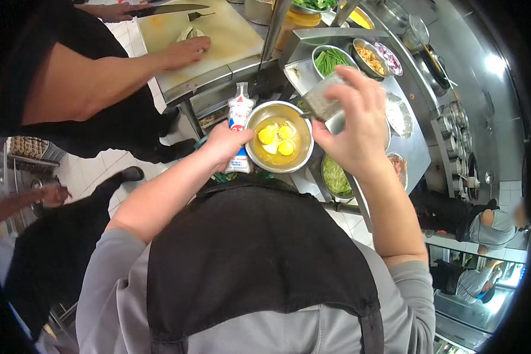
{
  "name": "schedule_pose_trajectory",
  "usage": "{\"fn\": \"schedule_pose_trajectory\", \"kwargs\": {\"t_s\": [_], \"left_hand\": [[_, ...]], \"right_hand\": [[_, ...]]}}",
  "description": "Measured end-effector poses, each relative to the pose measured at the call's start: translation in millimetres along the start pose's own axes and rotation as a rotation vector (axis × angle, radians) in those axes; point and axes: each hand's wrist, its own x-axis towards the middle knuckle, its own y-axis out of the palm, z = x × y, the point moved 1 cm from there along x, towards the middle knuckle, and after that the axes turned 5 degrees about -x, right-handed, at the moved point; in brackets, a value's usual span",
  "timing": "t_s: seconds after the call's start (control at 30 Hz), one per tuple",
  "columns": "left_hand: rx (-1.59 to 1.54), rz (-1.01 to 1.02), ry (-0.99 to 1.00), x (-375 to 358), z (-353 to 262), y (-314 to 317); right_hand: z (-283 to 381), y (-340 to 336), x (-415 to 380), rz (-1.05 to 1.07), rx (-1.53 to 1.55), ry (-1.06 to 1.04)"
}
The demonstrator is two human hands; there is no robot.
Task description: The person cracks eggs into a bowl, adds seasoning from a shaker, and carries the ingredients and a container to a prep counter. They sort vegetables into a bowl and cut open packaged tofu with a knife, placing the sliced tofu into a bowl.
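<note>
My left hand (pixel 225 144) is closed around a white plastic packet (pixel 240 112) with red and blue print, its thumb at the rim of a metal bowl (pixel 308 154). Inside the bowl lie raw eggs (pixel 277 139) with whole yellow yolks. To the right, my right hand (pixel 360 112) grips a small grey, box-shaped container (pixel 323 99), tilted and blurred by motion, near the bowl's right rim. What the container holds is hidden.
Bowls of green beans (pixel 330 61), orange pieces (pixel 370 59) and shredded greens (pixel 337 177) line the steel counter (pixel 416 150). At upper left, a co-worker's hand (pixel 189 52) rests on a cutting board (pixel 233 36), with a knife (pixel 170 9) in the other hand. Another person's hand (pixel 54 194) shows at far left.
</note>
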Motion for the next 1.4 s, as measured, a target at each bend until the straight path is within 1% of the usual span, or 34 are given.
{"fn": "schedule_pose_trajectory", "kwargs": {"t_s": [0.1, 0.13, 0.23, 0.27, 0.3, 0.37, 0.47, 0.5, 0.57, 0.63, 0.67, 0.77, 0.8, 0.9, 0.93, 0.97, 1.03, 1.07, 1.13, 1.17, 1.23, 1.33, 1.4], "left_hand": [[0.046, -0.005, 0.045, 2.0, -1.9, 1.6], [0.074, -0.023, 0.057, 0.2, -5.1, 1.6], [0.021, -0.016, -0.003, -6.5, -10.6, 5.7], [0.007, 0.006, 0.01, -3.5, -7.8, 3.9], [0.022, 0.0, 0.017, -5.3, -6.8, 4.6], [0.031, -0.021, 0.056, -3.8, -9.3, 7.0], [0.003, -0.018, 0.003, 1.6, -4.5, 5.0], [0.004, -0.014, -0.013, 2.7, -5.4, 5.3], [0.011, 0.032, 0.018, 3.1, -10.5, 6.5], [-0.011, 0.024, 0.008, -1.0, -9.8, 8.0], [0.004, 0.019, 0.012, 1.1, -7.7, 6.8], [-0.023, -0.011, 0.024, 7.2, -1.1, 5.6], [0.047, -0.05, 0.02, -4.1, -14.1, 10.9], [-0.02, -0.01, -0.017, -3.5, -13.7, 10.3], [-0.02, 0.0, -0.01, -2.0, -12.2, 9.3], [-0.012, 0.018, 0.005, -1.8, -13.6, 9.3], [-0.023, 0.044, 0.045, 0.3, -14.2, 8.3], [-0.012, 0.039, 0.027, 5.2, -11.4, 5.3], [-0.022, 0.027, 0.004, 4.5, -13.9, 5.3], [-0.021, 0.027, 0.001, 5.2, -17.8, 6.3], [0.014, 0.02, 0.031, 6.8, -25.0, 7.6], [0.065, 0.036, 0.028, 12.7, -23.7, 2.0], [0.107, 0.048, 0.031, 16.6, -24.1, -0.6]], "right_hand": [[0.4, 10.5, -7.8, 0.146, 0.018, -0.023], [-0.7, 3.0, -3.8, 0.083, 0.026, -0.01], [1.6, -9.6, 2.0, -0.103, 0.057, 0.026], [2.9, 0.3, -3.8, 0.007, 0.083, 0.02], [3.6, 8.6, -6.2, 0.065, 0.099, -0.039], [5.2, 1.8, -6.0, 0.006, 0.097, -0.027], [8.1, -0.1, -3.3, -0.093, 0.12, 0.0], [9.5, 11.1, -9.5, 0.037, 0.08, -0.045], [8.2, 12.4, -15.9, 0.087, 0.087, -0.045], [-1.2, -3.9, -7.6, -0.123, 0.095, 0.016], [-1.6, -12.1, -6.8, -0.128, 0.018, 0.028], [-8.4, 13.2, -20.6, 0.094, 0.05, -0.015], [-9.0, 9.0, -16.4, 0.039, 0.049, -0.012], [-11.5, 6.0, -0.6, -0.195, 0.131, 0.066], [-16.1, 19.1, -3.4, -0.046, 0.106, 0.015], [-18.1, 29.5, -6.9, 0.032, 0.072, -0.027], [-24.2, 27.1, -1.9, -0.055, 0.089, 0.015], [-22.5, 27.1, -2.5, -0.042, 0.102, 0.0], [-9.1, 25.9, -11.8, -0.01, 0.135, -0.008], [-1.1, 33.4, -18.1, 0.111, 0.129, -0.06], [-4.1, 38.3, -16.5, 0.144, 0.15, -0.027], [1.2, 29.4, -5.5, -0.031, 0.162, 0.026], [7.9, 43.5, -11.8, 0.082, 0.149, -0.02]]}}
